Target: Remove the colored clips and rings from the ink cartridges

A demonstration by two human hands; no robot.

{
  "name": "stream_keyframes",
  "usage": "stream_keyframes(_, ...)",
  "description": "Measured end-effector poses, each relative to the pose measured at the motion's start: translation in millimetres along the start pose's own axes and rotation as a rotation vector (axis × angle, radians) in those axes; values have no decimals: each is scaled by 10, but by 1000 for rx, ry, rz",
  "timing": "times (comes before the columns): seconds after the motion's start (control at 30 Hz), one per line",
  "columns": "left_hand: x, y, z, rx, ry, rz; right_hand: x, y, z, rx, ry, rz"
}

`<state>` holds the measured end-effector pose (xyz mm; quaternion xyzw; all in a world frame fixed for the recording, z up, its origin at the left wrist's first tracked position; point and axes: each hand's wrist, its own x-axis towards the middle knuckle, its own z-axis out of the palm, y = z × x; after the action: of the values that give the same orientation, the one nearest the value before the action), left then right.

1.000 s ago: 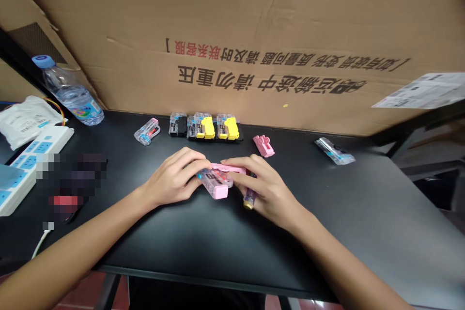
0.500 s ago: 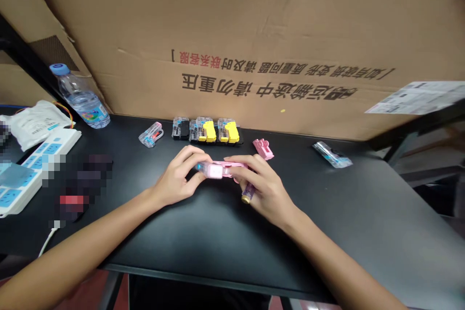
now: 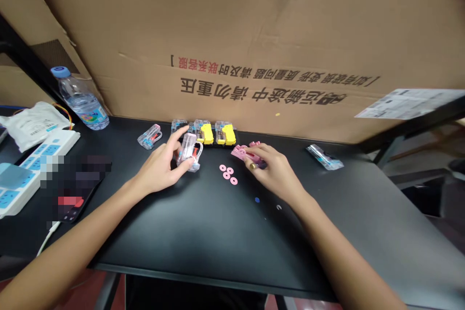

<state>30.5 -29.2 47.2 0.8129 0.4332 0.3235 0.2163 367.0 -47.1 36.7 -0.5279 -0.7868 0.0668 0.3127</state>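
Left hand (image 3: 160, 169) — fingers curled, holding a clear plastic casing (image 3: 188, 151) upright over the far side of the black table (image 3: 203, 237). Right hand (image 3: 276, 172) — fingers draped over pink plastic parts (image 3: 242, 153), grip unclear. Pink washers (image 3: 227, 172) lie between the hands.

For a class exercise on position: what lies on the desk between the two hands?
In the head view, four small pink rings lie on the desk between the left hand and the right hand.

4 pink washers (image 3: 226, 173), 2 yellow pcs (image 3: 207, 133), 1 blue disc (image 3: 257, 199), approx 6 clear casings (image 3: 149, 136), 1 water bottle (image 3: 82, 101), 1 power strip (image 3: 47, 152).
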Motion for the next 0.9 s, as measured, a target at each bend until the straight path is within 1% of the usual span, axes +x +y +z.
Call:
stream_keyframes(0.07, 32, 0, -115, 72, -54, -57, -12, 48, 25, -68, -33, 75)
stream_keyframes(0.17, 69, -15, -297, 223, -122, -135, -20, 53, 36, -179, -38, 161)
stream_keyframes(0.27, 79, -54, -416, 341, -236, -223, -13, 57, 25, -278, -10, 132)
stream_keyframes(0.33, 77, -81, -445, 410, -309, -248, -4, 82, 28, -318, 3, 104)
stream_keyframes(0.4, 75, -102, -448, 465, -340, -251, 4, 111, 41, -347, 7, 91)
stream_keyframes(0.57, 73, -163, -441, 572, -342, -181, 21, 140, 50, -370, 52, 90)
stream_keyframes(0.73, 68, -270, -422, 572, -365, -100, 30, 203, -63, -274, 97, 138)
stream_keyframes(0.8, 70, -304, -421, 572, -327, -58, 30, 247, -110, -261, 109, 171)
stream_keyframes(0.9, 83, -332, -459, 591, -240, -27, 34, 292, -159, -263, 103, 221)
